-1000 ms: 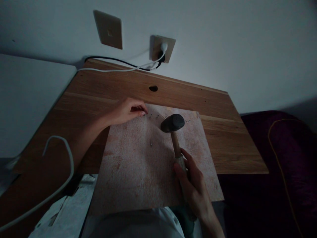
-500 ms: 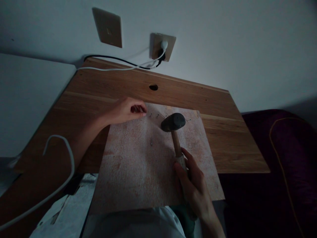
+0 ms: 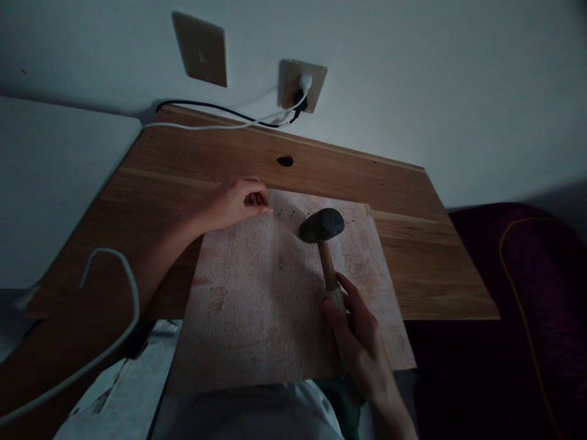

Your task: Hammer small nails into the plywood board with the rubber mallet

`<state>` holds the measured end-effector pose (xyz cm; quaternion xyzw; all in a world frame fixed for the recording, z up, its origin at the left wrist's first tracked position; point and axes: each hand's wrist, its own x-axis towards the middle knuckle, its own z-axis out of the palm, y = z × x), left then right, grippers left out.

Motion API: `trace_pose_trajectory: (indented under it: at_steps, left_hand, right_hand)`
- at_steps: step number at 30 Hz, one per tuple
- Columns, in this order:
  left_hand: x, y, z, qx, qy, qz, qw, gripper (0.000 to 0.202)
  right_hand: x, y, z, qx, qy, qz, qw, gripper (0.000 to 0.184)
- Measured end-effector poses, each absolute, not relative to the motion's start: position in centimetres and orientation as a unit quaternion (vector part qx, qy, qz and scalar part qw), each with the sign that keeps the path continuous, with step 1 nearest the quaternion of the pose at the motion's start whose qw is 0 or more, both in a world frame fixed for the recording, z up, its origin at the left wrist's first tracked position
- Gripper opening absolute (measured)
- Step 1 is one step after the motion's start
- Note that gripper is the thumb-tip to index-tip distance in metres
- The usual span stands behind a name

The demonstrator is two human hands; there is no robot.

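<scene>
A pale reddish board (image 3: 257,318) lies on a wooden desk (image 3: 202,159). My right hand (image 3: 355,345) is closed round the wooden handle of a hammer (image 3: 321,227), whose dark head rests near the board's far edge. My left hand (image 3: 233,203) sits at the board's far left corner, fingers pinched together over a small nail I can barely make out. A few small nails (image 3: 293,214) lie or stand along the far edge beside the hammer head. One more nail (image 3: 280,261) stands in the board's middle.
A wall socket (image 3: 301,85) holds a white plug, with black and white cables running left along the desk's back. A switch plate (image 3: 200,49) is to its left. A cable hole (image 3: 285,161) pierces the desk. A white cable (image 3: 114,305) loops at left; a dark purple seat (image 3: 513,293) stands at right.
Almost nothing has moved. My left hand's fingers have curled slightly tighter at the board's far edge; the hammer stays in place.
</scene>
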<state>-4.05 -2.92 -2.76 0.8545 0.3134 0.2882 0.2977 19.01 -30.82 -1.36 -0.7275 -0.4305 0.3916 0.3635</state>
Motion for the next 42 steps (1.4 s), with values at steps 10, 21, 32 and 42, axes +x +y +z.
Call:
trace_pose_trajectory:
  at_steps: [10, 21, 32, 42]
  left_hand:
    - [-4.5, -2.8, -2.2, 0.867, 0.274, 0.258, 0.326, 0.018]
    - [-4.2, -3.0, -2.4, 0.866, 0.284, 0.270, 0.310, 0.011]
    - [-3.9, -2.9, -3.1, 0.865, 0.290, 0.274, 0.305, 0.011]
    - [-3.9, -3.1, -3.7, 0.854, 0.312, 0.288, 0.299, 0.073]
  right_hand:
    - [18.9, -30.8, -1.2, -0.722, -0.428, 0.400, 0.368, 0.059]
    - [18.9, -30.4, -0.7, -0.743, -0.446, 0.351, 0.355, 0.060]
    - [17.6, -28.8, -0.2, -0.704, -0.450, 0.400, 0.377, 0.063]
    - [15.9, -25.0, 1.4, -0.665, -0.542, 0.391, 0.333, 0.060]
